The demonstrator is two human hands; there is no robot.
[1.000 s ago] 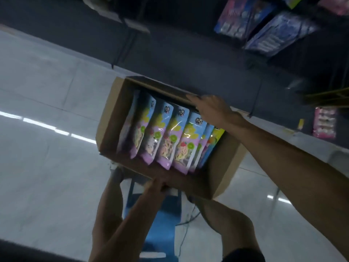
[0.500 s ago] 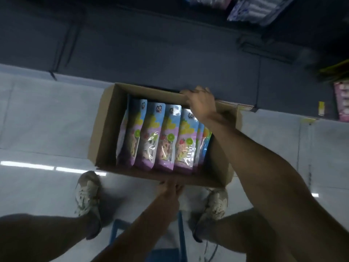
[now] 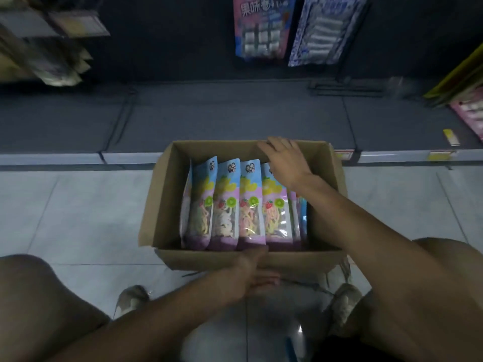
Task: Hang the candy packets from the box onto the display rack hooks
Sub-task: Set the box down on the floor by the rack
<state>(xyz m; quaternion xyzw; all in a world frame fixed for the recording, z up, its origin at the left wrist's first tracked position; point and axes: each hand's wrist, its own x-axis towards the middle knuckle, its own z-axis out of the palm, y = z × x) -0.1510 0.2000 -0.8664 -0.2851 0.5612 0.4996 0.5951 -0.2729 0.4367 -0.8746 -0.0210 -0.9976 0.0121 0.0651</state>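
We're looking at the candy packets (image 3: 248,205) first: a row of them stands on edge inside the box (image 3: 162,199), leaning slightly, overlapping one another left to right. They have blue tops, yellow and pink bands, strawberry and kiwi pictures, and clear windows showing pale strips inside. The row fills the middle and right of the box and leaves a gap along the left wall.

The open cardboard box sits on the pale tiled floor (image 3: 78,210), with its far side up against the foot of the display rack (image 3: 209,111).

The right hand (image 3: 285,160) reaches across the packets on the right, its fingers bent over the far rim of the box and the palm hovering just above the packet tops. The left hand (image 3: 251,273) clamps the near wall, thumb hooked over the rim beside the packet bottoms and fingers pressed against the outer face below.

We see a knee on each side, and two light shoes (image 3: 132,299) planted on the tiles just behind the box.

Up on the dark rack, a pink-and-blue bag (image 3: 261,27) hangs beside a blue-and-white patterned bag (image 3: 324,27). Blurred goods hang at the far left, and a pink pack shows at the right edge. A small yellow tag (image 3: 450,137) sits on the rack's base, well to the right of the box.
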